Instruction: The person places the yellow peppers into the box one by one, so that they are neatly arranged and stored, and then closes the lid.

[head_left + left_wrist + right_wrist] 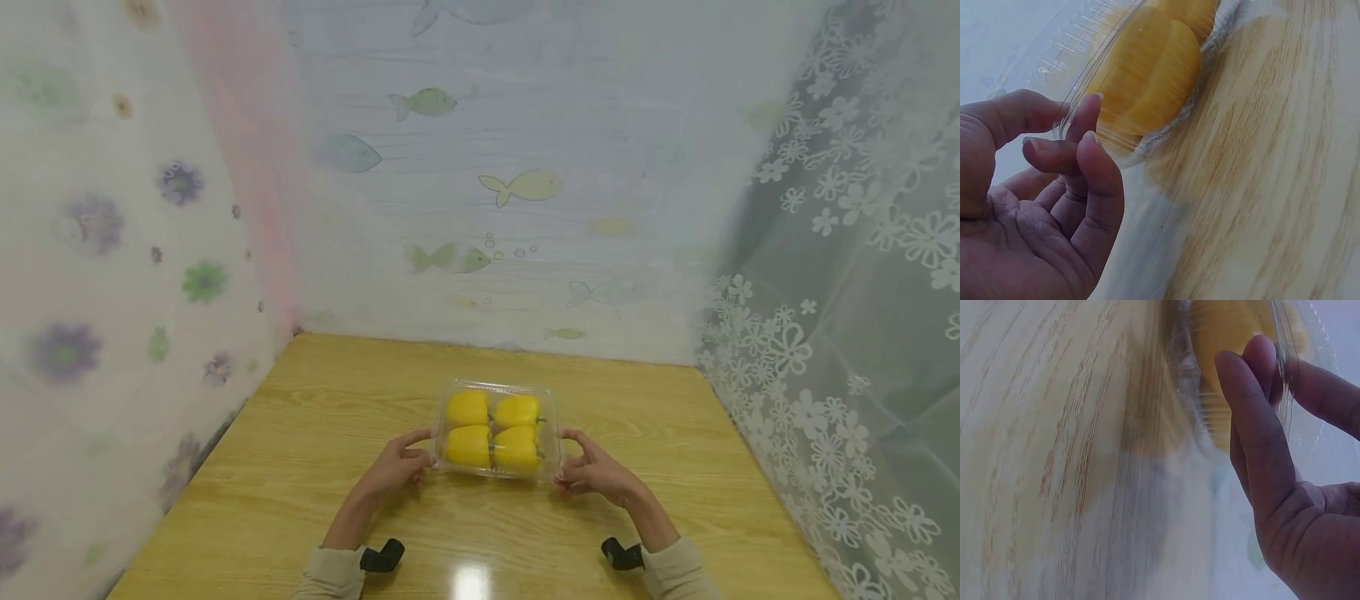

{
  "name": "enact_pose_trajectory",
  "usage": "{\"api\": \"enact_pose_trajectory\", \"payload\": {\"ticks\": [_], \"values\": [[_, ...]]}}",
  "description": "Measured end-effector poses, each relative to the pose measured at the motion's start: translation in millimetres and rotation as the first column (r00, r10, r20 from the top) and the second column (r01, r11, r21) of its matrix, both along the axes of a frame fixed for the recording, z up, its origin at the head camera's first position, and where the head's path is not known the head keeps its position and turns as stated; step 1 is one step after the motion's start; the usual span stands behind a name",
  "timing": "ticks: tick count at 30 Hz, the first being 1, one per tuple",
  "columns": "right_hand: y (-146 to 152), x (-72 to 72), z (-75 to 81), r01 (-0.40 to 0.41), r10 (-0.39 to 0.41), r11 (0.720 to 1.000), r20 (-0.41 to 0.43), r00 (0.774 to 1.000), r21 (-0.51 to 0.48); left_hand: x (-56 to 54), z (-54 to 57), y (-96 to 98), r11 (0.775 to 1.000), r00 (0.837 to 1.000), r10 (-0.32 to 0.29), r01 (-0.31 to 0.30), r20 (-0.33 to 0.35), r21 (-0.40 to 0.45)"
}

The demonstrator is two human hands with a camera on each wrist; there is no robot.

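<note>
A clear plastic clamshell container with several yellow bell peppers inside sits mid-table in the head view. Its lid lies over the peppers. On its left side, my left hand pinches the rim between thumb and fingers; the left wrist view shows the thumb above the rim and curled fingers below it. My right hand grips the opposite rim in the same way, with its fingers under the edge in the right wrist view. A yellow pepper shows through the ribbed plastic wall.
The wood-grain table extends around the container. A fish-print curtain hangs behind it, a flower-print curtain at the left and a white-flowered sheet at the right. Black wrist mounts stick out near the sleeves.
</note>
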State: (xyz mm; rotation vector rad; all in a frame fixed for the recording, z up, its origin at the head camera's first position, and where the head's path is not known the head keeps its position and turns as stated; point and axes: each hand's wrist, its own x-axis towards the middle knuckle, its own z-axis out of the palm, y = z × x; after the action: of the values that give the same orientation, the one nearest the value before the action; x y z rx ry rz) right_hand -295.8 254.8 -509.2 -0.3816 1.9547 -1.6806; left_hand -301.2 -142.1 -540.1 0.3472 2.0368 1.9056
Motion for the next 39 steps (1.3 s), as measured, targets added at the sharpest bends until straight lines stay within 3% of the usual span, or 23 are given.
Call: {"api": "enact_pose_trajectory", "payload": {"ticks": [20, 39], "values": [[4.0, 0.1, -0.5, -0.016, 0.016, 1.0, 0.033, 0.999, -0.002, 1.8, 9.2, -2.4, 0.999, 0.999, -0.039, 0.039, 0.016, -0.01], [5.2, 2.1, -8.5, -0.023, 0.024, 0.999, 0.025, 0.999, -0.044, 2.6, 3.0, -2.0, 0.996, 0.996, -0.076, 0.075, 0.036, 0.039]]}}
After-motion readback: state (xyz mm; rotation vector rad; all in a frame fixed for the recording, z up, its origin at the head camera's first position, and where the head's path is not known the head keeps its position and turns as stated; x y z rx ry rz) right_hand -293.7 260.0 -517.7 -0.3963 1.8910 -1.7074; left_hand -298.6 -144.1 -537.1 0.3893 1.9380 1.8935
